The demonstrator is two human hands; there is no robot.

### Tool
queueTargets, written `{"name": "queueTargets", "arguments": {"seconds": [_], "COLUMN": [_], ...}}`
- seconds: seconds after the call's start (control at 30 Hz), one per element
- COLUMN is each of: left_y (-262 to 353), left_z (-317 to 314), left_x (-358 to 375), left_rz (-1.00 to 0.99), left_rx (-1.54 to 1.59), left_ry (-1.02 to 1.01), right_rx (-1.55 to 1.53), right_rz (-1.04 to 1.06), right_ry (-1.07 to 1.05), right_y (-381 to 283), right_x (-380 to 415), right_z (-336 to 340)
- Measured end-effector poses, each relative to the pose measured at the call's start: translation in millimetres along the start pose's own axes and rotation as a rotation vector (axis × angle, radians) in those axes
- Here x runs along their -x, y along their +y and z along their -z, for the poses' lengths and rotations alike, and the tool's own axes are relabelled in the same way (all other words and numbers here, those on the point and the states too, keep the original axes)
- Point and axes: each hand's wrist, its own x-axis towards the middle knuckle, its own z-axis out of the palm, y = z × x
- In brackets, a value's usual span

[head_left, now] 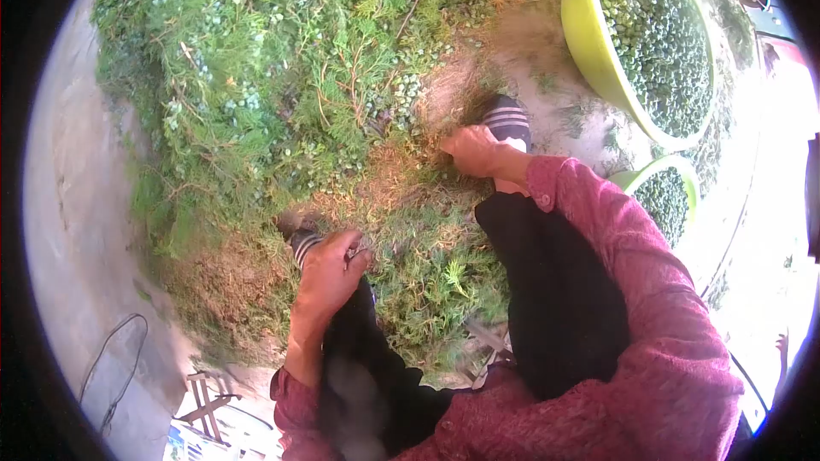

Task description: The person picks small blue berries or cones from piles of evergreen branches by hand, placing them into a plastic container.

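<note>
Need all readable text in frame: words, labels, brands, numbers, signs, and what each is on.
No readable text.
Large tub, small tub: no lettering visible.
Footwear: stripes, no letters visible.
Blue-and-white item, bottom left: too small and blurred to tell if printed.
Right edge: too glared and blurred to read anything.

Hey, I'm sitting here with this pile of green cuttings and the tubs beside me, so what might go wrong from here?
The right sleeve appears close to the smaller tub, so a careless elbow might knock it and spill its contents.

The large tub looks well filled, so tipping it could scatter a lot.

Your feet are right by the cuttings, so shifting them might crush the loose bluish-green berries.
</note>
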Motion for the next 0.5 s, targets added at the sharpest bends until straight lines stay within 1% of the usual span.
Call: {"name": "queueTargets", "arguments": {"seconds": [0.03, 0.1, 0.13, 0.17, 0.23, 0.27, 0.33, 0.37, 0.43, 0.47, 0.5], "left_y": [-2, -7, -9, -11, -15, -16, -17, -16, -16, -17, -18], "left_z": [0, -1, -3, -4, -7, -8, -10, -10, -9, -9, -9], "left_x": [-1, -1, -2, -2, -3, -5, -8, -9, -11, -12, -12], "left_rz": [-0.006, 0.075, 0.076, 0.079, 0.081, 0.057, 0.028, 0.031, 0.038, 0.038, 0.04], "left_rx": [-0.001, 0.148, 0.15, 0.143, 0.144, 0.164, 0.191, 0.192, 0.198, 0.209, 0.219], "left_ry": [-0.003, -0.018, -0.018, -0.01, 0.001, -0.003, -0.005, -0.014, -0.018, -0.019, -0.022], "right_rx": [0.0, -0.416, -0.539, -0.537, -1.08, -1.075, -1.121, -1.113, -0.985, -0.868, -0.866], "right_rz": [-0.006, 0.021, -0.018, -0.018, -0.182, -0.187, 0.078, 0.075, -0.187, -0.197, -0.194], "right_ry": [0.002, 0.132, 0.128, 0.124, -0.152, -0.154, -0.051, -0.055, -0.296, -0.353, -0.358], "right_y": [3, 4, 7, 8, 12, 15, 16, 11, -1, -2, 5], "right_x": [1, 5, 9, 15, 25, 30, 43, 48, 59, 60, 58], "right_z": [-6, -10, -11, 0, 16, 17, 19, 23, 39, 45, 38]}}
